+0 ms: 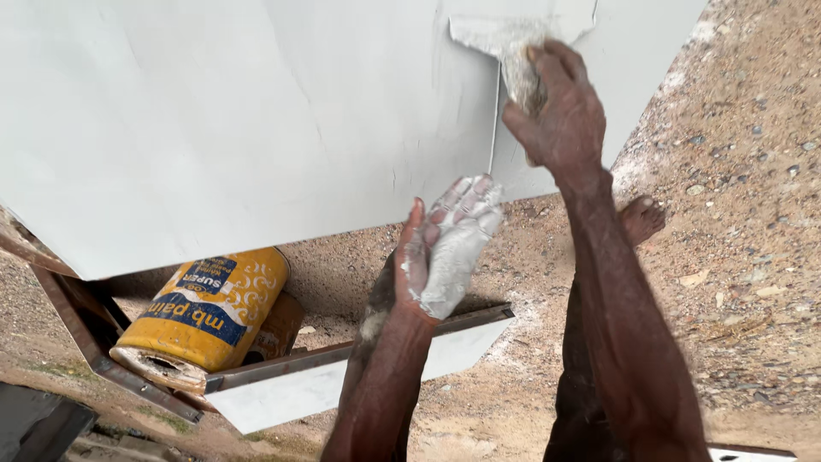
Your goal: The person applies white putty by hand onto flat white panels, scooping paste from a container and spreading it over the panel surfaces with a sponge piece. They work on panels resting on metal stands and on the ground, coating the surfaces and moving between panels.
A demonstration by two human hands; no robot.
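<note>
Your right hand (560, 107) grips the putty knife (505, 43) flat against the white panel (256, 111) for spreading; your left hand (449, 248), open and paste-coated, waits below with nothing held.

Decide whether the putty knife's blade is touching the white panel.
Touching. The head view shows the right hand pressing the putty knife blade flat on the white panel, no gap showing.
</note>
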